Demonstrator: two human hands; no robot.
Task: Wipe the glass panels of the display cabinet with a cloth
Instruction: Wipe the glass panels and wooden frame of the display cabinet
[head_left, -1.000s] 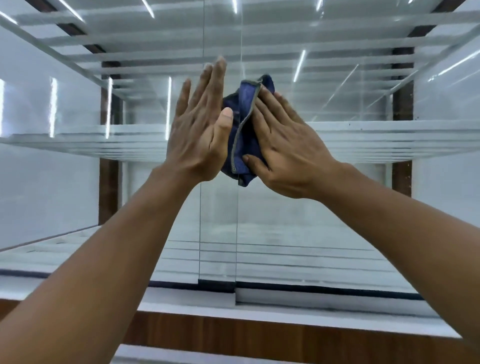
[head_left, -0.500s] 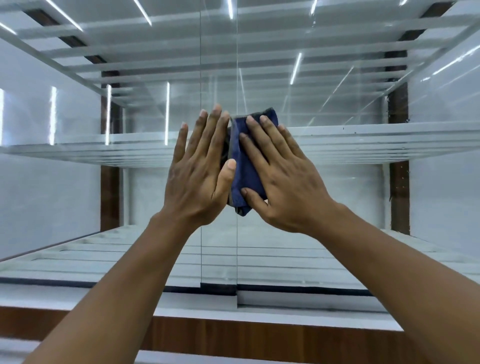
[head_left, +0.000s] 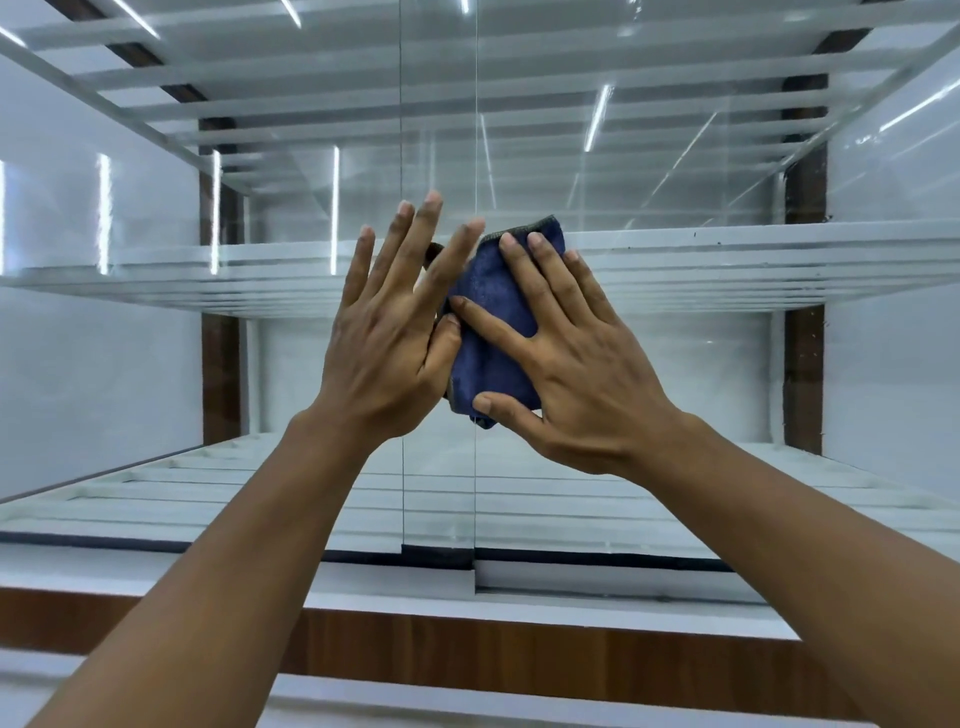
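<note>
A folded dark blue cloth (head_left: 488, 312) lies flat against the glass panel (head_left: 649, 171) of the display cabinet, at the vertical seam where two sliding panes overlap. My right hand (head_left: 571, 358) presses the cloth to the glass with straight, spread fingers, thumb at the cloth's lower edge. My left hand (head_left: 395, 332) is flat on the left pane (head_left: 291, 171) beside the cloth, fingers straight and pointing up, its thumb touching the cloth's left edge.
Inside the cabinet, white glass shelves (head_left: 727, 270) run across at hand height. A bottom sliding track (head_left: 571, 561) and a wood-grain band (head_left: 467, 649) lie below. Dark brown uprights (head_left: 802, 364) stand at the back corners.
Both hands and the cloth have slid down the glass from high on the pane to shelf height. My right hand's fingers have spread flatter over the cloth.
</note>
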